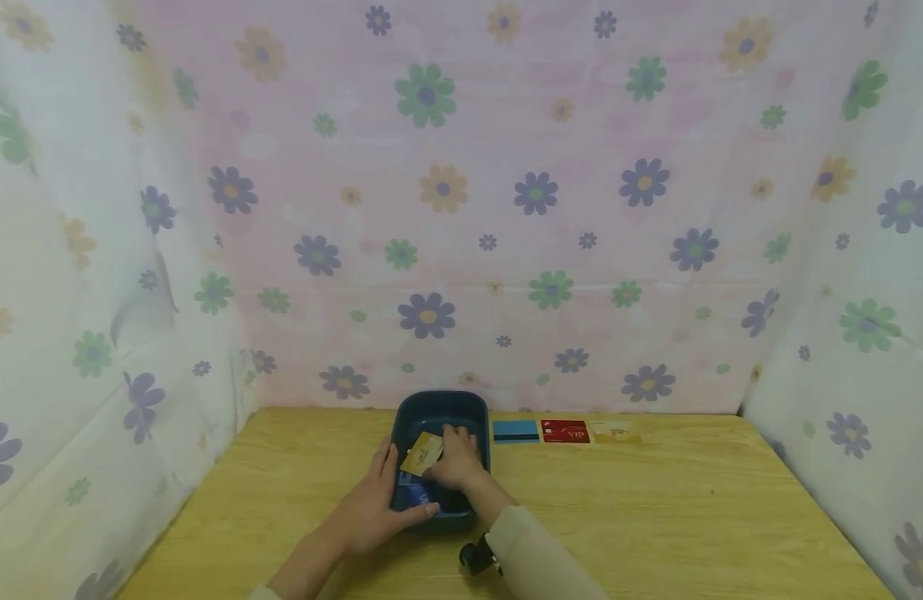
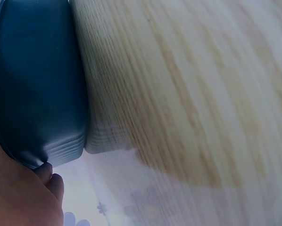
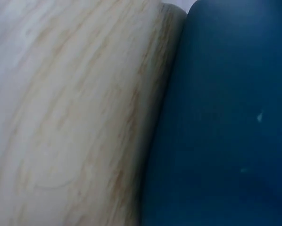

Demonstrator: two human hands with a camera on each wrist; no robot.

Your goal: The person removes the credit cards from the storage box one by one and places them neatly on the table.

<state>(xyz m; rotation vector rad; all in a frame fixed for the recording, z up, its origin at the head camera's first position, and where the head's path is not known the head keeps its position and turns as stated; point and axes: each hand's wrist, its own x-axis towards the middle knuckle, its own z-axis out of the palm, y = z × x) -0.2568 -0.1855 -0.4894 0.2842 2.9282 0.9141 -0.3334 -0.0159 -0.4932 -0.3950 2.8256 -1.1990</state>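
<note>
A dark teal plastic bin stands on the table, its wall filling the left of the left wrist view. My left hand grips it at the near left corner, thumb over the front rim and fingers along the outer left side. My right hand reaches inside and holds a gold card by its right edge, tilted. Below that card, a dark blue card lies on the bin's floor, partly covered. In the right wrist view only the bin's outer wall and table show; the hand is hidden.
Right of the bin, along the table's back, lie a light blue card with a black stripe, a red VIP card and a gold card in a row. Flower-patterned cloth hangs behind and at both sides of the wooden table.
</note>
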